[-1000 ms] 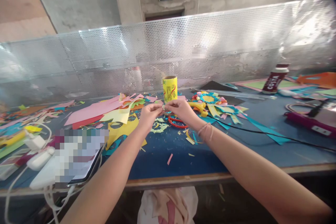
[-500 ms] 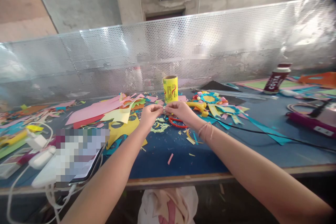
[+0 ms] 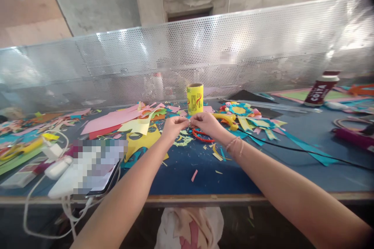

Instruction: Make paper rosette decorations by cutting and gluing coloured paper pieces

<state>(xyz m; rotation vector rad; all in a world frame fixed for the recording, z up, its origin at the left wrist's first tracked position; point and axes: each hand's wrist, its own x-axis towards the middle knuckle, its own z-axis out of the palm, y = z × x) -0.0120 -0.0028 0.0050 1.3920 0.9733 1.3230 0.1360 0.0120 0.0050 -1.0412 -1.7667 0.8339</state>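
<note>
My left hand (image 3: 174,127) and my right hand (image 3: 205,123) meet above the middle of the table, fingertips pinched together. A tiny pale piece seems to sit between them, too small to name. Just behind the hands stands an upright yellow cardboard tube (image 3: 195,99) with red print. Below my right hand lie red scissor-like loops (image 3: 202,136), partly covered. A yellow glue gun (image 3: 229,120) with a black cord rests right of that hand. Light green paper scraps (image 3: 184,139) are scattered under the fingertips.
Pink paper (image 3: 109,120) and cut yellow paper (image 3: 142,142) lie left. Nearer are a phone (image 3: 109,179) and white cables (image 3: 26,218). A paper rosette (image 3: 239,109), a brown COSTA bottle (image 3: 322,88) and a purple power strip (image 3: 352,139) are right. A perforated metal screen (image 3: 175,58) stands behind.
The whole view has shifted slightly, so things appear a little further right. Both hands keep the same pinched pose, close together.
</note>
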